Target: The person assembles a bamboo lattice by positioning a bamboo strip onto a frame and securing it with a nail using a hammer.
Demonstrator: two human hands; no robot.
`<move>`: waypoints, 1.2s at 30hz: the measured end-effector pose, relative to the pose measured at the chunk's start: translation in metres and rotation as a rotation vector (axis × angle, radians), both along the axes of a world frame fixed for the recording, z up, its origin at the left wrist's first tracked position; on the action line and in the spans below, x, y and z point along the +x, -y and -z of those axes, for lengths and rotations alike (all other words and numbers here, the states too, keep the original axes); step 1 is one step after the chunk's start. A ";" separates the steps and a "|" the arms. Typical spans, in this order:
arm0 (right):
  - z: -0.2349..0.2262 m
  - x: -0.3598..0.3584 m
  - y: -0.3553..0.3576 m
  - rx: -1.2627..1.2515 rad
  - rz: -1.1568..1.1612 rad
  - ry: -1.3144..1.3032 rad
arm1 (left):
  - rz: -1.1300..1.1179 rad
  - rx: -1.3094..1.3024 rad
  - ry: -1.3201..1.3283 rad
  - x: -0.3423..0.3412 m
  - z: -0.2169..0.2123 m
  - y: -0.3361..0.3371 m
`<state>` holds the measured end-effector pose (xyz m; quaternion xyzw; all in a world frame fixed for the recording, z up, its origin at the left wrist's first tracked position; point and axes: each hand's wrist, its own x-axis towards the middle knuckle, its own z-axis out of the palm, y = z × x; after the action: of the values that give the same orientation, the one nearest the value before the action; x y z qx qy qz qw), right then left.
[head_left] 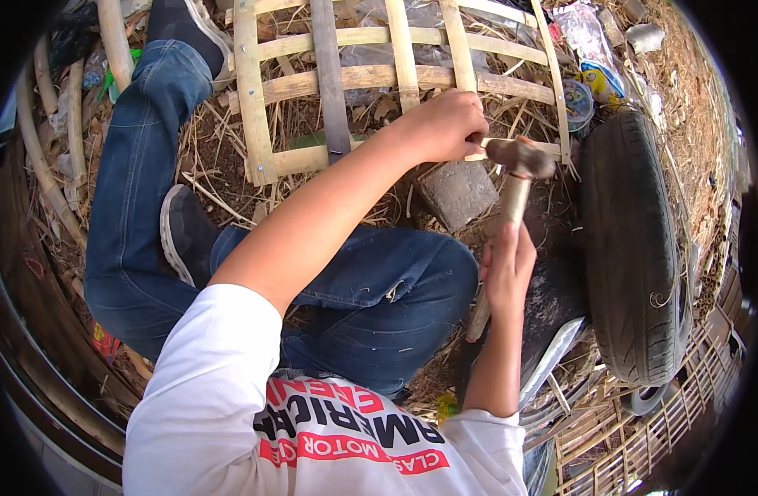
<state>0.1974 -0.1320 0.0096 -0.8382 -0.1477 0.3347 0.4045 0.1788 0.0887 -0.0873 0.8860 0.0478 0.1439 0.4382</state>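
Observation:
A lattice of flat bamboo slats (402, 54), one strip grey and the others pale, lies on the ground in front of me. My left hand (447, 124) is closed over its near edge, with thumb and fingers pinched together. Whatever is between those fingertips is hidden. My right hand (510, 263) grips the handle of a hammer (516, 200). The hammer's head is slightly blurred and is over the near slat, just right of my left fingertips. Below that edge sits a grey stone block (457, 195), close to my bent knee.
A black tyre (631, 248) stands at the right. Plastic litter and a round plastic tub (577, 103) lie beyond it. Curved wooden poles (40, 157) run along the left. Another bamboo lattice (643, 442) is at the lower right. Dry straw covers the soil.

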 end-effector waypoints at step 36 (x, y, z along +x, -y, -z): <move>-0.004 0.011 -0.005 -0.042 -0.065 -0.002 | -0.054 0.062 0.041 0.000 0.001 0.004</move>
<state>0.2087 -0.1272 0.0136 -0.8409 -0.1674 0.3514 0.3759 0.1785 0.0852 -0.0886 0.8944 0.0583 0.1753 0.4074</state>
